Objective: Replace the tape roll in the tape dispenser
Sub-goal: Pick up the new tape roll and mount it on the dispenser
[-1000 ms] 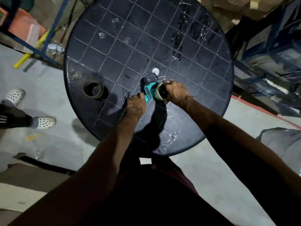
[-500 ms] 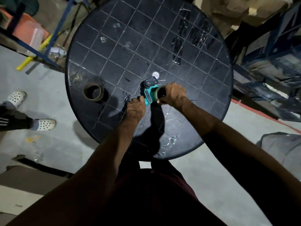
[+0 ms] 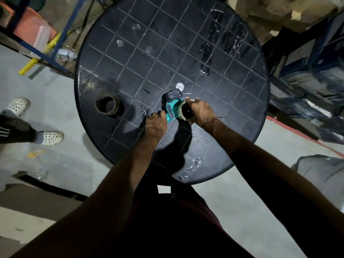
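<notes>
On the counter [image 3: 119,58], head view: left hand [image 3: 156,125] grips the teal dispenser [image 3: 172,110]; right hand [image 3: 200,112] clamps the tape roll [image 3: 183,113] against its hub, probably not fully seated. Spent core [image 3: 107,107] lies well left. Threading remains.

This looks like a warehouse or storeroom. Around the round black surface [image 3: 115,58] lies a bare concrete floor [image 3: 61,161], blue metal racking [image 3: 70,27] stands beyond its far-left edge, stacked cardboard boxes [image 3: 270,13] sit past its far-right edge, and flattened cardboard [image 3: 33,205] lies on the floor to its near left.
</notes>
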A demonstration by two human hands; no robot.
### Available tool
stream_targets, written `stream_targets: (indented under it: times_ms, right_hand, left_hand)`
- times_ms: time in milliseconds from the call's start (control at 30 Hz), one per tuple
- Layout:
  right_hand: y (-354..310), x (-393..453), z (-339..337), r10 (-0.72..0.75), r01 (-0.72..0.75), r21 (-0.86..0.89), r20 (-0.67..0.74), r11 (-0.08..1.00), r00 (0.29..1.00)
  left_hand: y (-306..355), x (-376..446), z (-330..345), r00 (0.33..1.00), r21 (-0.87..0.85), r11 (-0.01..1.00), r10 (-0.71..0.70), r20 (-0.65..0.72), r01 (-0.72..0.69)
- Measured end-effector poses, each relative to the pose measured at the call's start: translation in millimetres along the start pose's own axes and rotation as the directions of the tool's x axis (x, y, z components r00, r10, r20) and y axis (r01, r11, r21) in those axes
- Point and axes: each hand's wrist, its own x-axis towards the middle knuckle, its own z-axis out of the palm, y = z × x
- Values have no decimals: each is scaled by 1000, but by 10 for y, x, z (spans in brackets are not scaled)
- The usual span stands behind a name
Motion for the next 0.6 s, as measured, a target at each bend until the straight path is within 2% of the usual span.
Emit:
stream_targets:
  times_ms: [133,267,333,467,600]
  right_hand:
    - [-74,-9,13,172,-168,141,-18,976,985]
    - [-152,-60,127,349,-298,371,-78,880,934]
    - [-192,-73,101,369,-318,382,-65,867,927]
    - [-126,-100,-147,226,-221,147,-21,964,974]
    - [-16,-26,-225,-98,100,-38,51,994,994]
  left_hand:
    - [17,-4,-29,1000,4,1000,-14,9,14]
    - [31,-13,-25,999,-9,999,-37,6,37]
    - [25,-27,0,999,-24,999,-38,-13,38]
    - [13,-12,8,999,-33,999,-32,9,32]
    - [11,-15,-7,999,-42,999,-23,26,24]
